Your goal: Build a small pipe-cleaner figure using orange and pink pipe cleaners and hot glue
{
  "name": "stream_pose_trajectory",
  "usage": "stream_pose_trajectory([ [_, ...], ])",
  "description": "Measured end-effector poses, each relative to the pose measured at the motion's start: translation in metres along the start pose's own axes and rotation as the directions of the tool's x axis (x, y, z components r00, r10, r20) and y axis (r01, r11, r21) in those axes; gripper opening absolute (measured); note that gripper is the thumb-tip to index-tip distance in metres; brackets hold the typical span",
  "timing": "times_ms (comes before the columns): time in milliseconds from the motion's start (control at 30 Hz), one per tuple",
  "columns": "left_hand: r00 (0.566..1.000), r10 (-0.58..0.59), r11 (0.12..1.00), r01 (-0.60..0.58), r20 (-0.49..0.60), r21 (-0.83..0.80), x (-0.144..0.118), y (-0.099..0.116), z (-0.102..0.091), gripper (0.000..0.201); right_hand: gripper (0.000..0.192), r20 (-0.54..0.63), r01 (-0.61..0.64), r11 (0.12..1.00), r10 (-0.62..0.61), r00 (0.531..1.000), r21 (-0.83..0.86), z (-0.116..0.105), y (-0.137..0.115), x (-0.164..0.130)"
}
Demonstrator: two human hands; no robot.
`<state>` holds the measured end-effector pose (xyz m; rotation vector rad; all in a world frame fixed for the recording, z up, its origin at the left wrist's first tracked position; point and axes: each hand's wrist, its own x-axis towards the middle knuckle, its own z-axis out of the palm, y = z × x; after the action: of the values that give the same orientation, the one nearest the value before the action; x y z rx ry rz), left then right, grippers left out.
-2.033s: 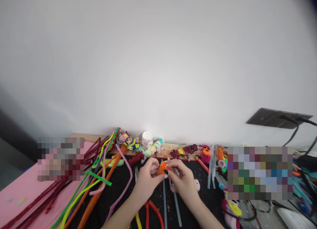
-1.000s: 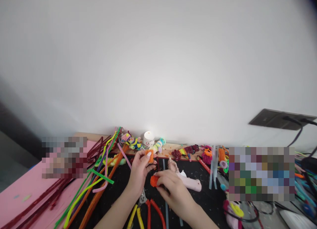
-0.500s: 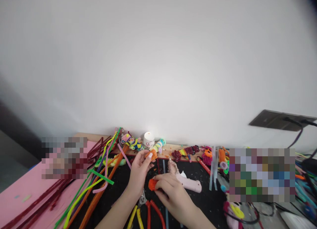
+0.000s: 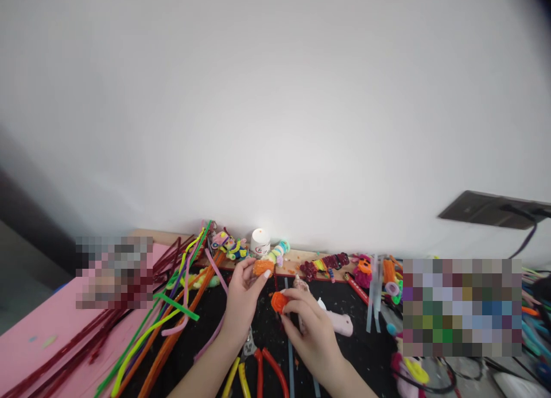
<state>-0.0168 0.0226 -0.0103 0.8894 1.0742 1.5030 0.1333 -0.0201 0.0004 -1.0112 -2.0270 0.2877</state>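
My left hand (image 4: 244, 294) is closed on a fuzzy orange piece (image 4: 263, 267), pinched between thumb and fingers in front of the white paper cup (image 4: 260, 243). A little lower and to the right, my right hand (image 4: 307, 323) pinches a rounder, brighter orange coil (image 4: 279, 302) that looks like wound pipe cleaner. The two orange pieces are apart. Behind my right hand lies a pale pink glue gun (image 4: 342, 323), partly covered by the fingers. Below the hands are red-handled pliers (image 4: 274, 369) and a yellow-handled pair (image 4: 236, 378) on the black mat (image 4: 361, 360).
Long pipe cleaners (image 4: 146, 335) in several colours lie at the left over a pink surface (image 4: 26, 352). Small pipe-cleaner figures (image 4: 230, 246) line the wooden strip by the wall. Clear glue sticks (image 4: 373, 300) lie at the right, below a wall socket (image 4: 477, 208).
My right hand has turned the orange coil so its round face shows and moved it slightly up and right. My left hand has tilted its orange piece to lie more level.
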Motion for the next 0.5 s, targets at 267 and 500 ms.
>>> stream_pose_trajectory([
  [267, 0.984, 0.066, 0.985, -0.091, 0.163, 0.148, -0.006, -0.002, 0.004, 0.025, 0.012, -0.167, -0.101, 0.995, 0.096, 0.981, -0.024, -0.006, 0.002, 0.003],
  [500, 0.925, 0.147, 0.893, -0.276, 0.35, 0.356, -0.012, -0.009, 0.003, 0.026, 0.006, -0.234, -0.218, 0.972, 0.234, 0.944, 0.092, -0.01, 0.002, 0.006],
])
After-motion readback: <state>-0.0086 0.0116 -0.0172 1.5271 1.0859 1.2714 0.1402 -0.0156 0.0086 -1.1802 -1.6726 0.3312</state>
